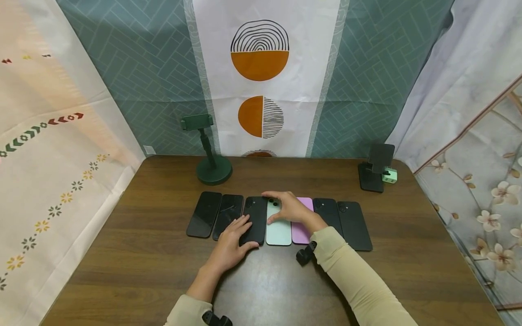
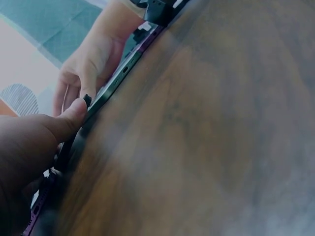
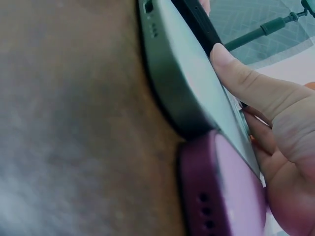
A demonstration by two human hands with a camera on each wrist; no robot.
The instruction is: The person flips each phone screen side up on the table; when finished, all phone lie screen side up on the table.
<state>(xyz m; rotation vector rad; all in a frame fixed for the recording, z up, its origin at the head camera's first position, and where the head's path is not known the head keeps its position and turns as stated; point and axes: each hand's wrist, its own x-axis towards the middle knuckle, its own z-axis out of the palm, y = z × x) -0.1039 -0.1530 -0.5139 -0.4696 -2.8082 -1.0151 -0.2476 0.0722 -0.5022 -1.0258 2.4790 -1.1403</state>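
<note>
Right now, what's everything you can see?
Dark phones: five, black, flanking coloured phones
Mint phone: one, mint, row centre
Pink phone: one, pink, beside mint phone
Table: one, brown, beneath phones
Green stand: one, green, back left
Black stand: one, black, back right
Box: one, mint, back right
Unclear item: one, white, back left
Wall cloth: one, teal, back
Printed panel: one, white, wall centre
Side cloths: two, pale, either side
Wrist cameras: two, black, on wrists
Sleeves: two, beige, on arms
Left hand: one, bare, over dark phones
Right hand: one, bare, at mint phone
</note>
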